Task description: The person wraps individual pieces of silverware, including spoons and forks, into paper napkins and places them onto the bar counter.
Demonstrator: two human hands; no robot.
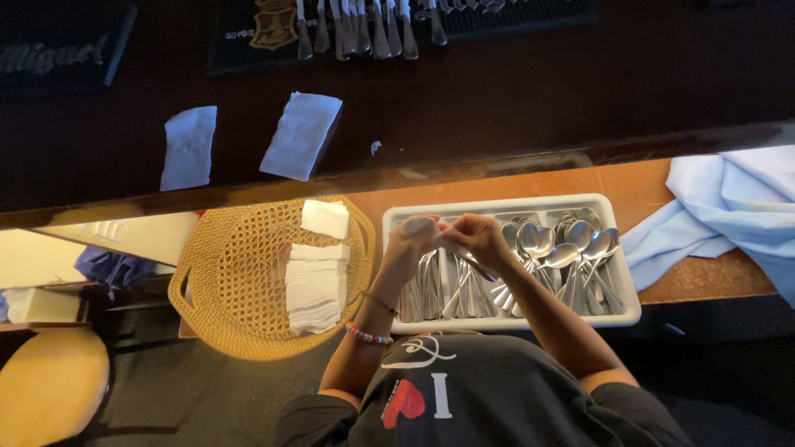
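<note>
My left hand and my right hand meet above a white cutlery tray. Between the fingers of my left hand is a small white napkin. My right hand touches that napkin and grips a metal piece of cutlery that slants down from the hand over the tray. In the tray lie several spoons on the right and more cutlery handles under my hands. I cannot tell which kind of cutlery is in my hand.
A woven basket with folded white napkins stands left of the tray. Two napkins lie on the dark bar top. A light blue cloth is at the right, more cutlery at the far edge, a yellow stool at the lower left.
</note>
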